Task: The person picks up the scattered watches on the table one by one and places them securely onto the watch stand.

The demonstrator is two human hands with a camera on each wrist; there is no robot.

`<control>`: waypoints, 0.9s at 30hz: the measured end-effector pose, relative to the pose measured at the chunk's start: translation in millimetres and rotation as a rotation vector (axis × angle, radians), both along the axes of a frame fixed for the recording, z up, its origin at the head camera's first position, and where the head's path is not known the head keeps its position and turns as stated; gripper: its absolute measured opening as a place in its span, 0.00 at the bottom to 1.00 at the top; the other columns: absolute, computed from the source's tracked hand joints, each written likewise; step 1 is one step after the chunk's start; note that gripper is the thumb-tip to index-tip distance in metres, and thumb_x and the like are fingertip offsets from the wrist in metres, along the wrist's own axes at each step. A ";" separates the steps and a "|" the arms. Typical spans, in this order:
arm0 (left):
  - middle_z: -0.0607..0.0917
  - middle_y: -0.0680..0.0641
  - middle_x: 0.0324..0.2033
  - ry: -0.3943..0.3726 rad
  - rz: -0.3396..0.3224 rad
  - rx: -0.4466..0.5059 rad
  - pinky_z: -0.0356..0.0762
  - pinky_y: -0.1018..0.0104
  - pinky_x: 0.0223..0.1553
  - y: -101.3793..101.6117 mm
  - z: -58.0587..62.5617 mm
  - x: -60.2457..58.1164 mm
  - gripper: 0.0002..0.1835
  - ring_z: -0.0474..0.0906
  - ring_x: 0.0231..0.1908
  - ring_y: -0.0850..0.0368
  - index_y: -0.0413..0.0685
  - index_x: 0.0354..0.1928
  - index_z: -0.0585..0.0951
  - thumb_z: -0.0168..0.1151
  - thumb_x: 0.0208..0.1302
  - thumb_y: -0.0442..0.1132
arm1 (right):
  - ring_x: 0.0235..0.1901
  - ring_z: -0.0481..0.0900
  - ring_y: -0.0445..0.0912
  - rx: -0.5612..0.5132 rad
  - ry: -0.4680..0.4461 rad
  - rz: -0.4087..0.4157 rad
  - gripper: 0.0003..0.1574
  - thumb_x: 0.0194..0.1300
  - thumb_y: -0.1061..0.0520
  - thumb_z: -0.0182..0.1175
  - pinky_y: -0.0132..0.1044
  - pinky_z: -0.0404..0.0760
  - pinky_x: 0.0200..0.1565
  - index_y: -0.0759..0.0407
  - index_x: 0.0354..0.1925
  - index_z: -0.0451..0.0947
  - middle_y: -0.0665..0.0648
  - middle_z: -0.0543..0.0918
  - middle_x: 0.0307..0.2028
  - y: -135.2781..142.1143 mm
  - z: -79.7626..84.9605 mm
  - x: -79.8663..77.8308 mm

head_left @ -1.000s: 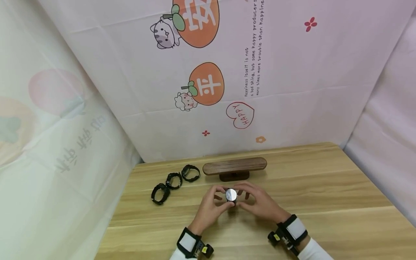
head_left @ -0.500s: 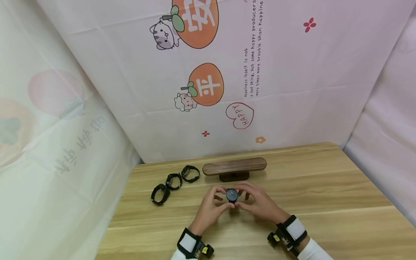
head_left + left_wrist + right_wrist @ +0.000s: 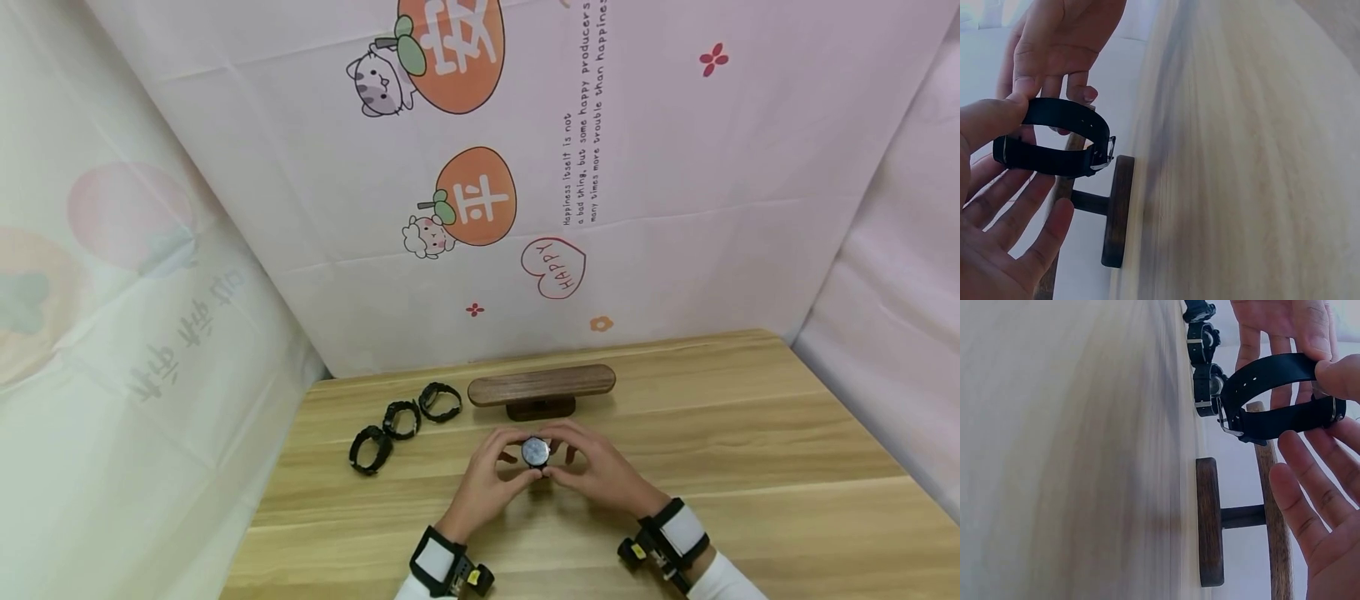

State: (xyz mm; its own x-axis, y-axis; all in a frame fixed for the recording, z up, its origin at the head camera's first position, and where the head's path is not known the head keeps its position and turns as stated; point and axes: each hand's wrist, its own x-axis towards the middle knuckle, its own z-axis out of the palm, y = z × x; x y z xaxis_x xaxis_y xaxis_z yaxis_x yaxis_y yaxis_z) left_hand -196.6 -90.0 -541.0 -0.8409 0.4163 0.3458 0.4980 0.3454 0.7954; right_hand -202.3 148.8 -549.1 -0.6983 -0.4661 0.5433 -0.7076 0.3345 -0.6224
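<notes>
Counter [image 3: 750, 467]: light wood, backed by a printed cloth [image 3: 675, 167] with cartoon fruit and lettering.
Stand [image 3: 542, 385]: dark wooden bar on a short post, set near the far edge of the counter, just beyond the hands.
Left hand [image 3: 487, 477]: pinched the watch by thumb and fingertips, other fingers loosely spread.
Right hand [image 3: 592, 468]: pinched the opposite side of the watch, fingers partly straight.
Watch [image 3: 535, 452]: held between both hands above the counter, face up, black strap buckled into a loop.
Spare watches [image 3: 397, 419]: three, black, lined up left of the stand.
</notes>
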 end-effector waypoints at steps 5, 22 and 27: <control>0.83 0.52 0.61 0.021 -0.006 0.005 0.88 0.57 0.56 -1.2 -1.7 0.4 0.28 0.80 0.62 0.52 0.56 0.66 0.80 0.77 0.67 0.43 | 0.50 0.85 0.46 0.015 0.001 -0.011 0.37 0.63 0.63 0.77 0.38 0.90 0.41 0.54 0.68 0.78 0.54 0.83 0.62 -0.7 0.1 0.4; 0.83 0.50 0.62 0.031 0.027 -0.045 0.86 0.58 0.59 -7.9 -4.3 -2.3 0.28 0.80 0.62 0.53 0.46 0.68 0.79 0.75 0.68 0.40 | 0.42 0.84 0.45 0.121 0.071 -0.208 0.33 0.62 0.67 0.76 0.38 0.88 0.41 0.56 0.64 0.81 0.55 0.84 0.58 30.5 16.8 -23.9; 0.82 0.50 0.63 0.045 0.032 -0.046 0.86 0.56 0.59 -8.5 -6.7 -4.1 0.28 0.80 0.63 0.53 0.45 0.68 0.79 0.75 0.68 0.38 | 0.52 0.83 0.55 0.135 0.154 -0.349 0.31 0.60 0.69 0.76 0.52 0.87 0.50 0.61 0.61 0.82 0.62 0.84 0.59 53.1 26.0 -44.9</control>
State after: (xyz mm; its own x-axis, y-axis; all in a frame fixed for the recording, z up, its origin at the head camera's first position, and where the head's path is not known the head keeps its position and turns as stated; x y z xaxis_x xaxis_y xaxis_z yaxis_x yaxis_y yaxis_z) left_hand -200.7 -98.4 -547.8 -0.8379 0.4060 0.3648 0.5214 0.3977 0.7550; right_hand -247.2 201.9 -523.1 -0.7429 -0.2895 0.6036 -0.6180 0.6431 -0.4522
